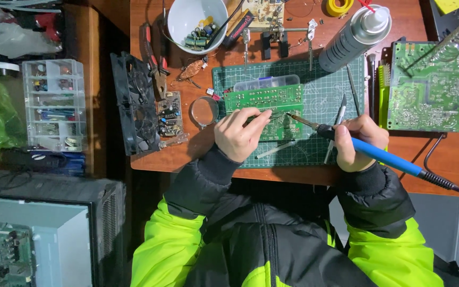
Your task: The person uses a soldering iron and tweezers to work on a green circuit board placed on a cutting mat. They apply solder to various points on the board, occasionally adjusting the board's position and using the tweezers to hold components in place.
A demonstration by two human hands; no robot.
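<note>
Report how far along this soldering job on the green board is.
Set up: the green circuit board lies on the cutting mat, solder side up. In hand: the left hand rests on the board while the right hand holds the blue soldering iron, its tip at the board's lower part. How many joints are done or left is too small to tell.

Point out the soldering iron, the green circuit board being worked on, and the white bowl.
soldering iron point(383, 155), head view, blue handle.
green circuit board point(264, 97), head view, upper strip.
white bowl point(184, 16), head view, inner wall.
</note>
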